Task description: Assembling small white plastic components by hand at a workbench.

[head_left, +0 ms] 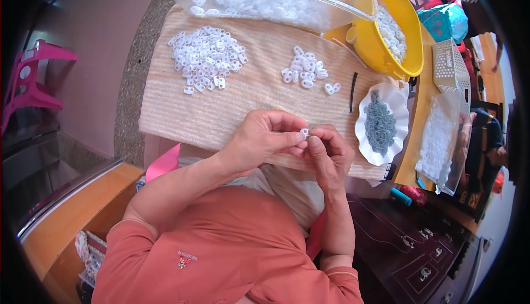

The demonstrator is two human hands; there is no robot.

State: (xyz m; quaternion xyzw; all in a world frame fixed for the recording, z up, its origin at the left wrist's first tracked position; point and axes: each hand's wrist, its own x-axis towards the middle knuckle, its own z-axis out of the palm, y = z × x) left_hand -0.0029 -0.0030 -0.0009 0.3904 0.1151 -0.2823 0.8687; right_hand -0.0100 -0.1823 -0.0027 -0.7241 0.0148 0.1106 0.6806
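Just beyond the front edge of my torso, my left hand pinches a small white plastic piece with a hole between thumb and forefinger. My right hand meets it from the other side, thumb and forefinger closed at the piece; whether a smaller part is hidden in those fingertips I cannot tell. Beyond the hands lie a large pile of white two-holed pieces at left and a smaller heap of white oval pieces. Small grey parts fill a white wavy-rimmed dish to the right.
A striped cloth covers the table. At the back stand a clear bin of white pieces and a yellow basin. A thin black stick lies near the dish. Farther right are a perforated basket and a bag of white pieces.
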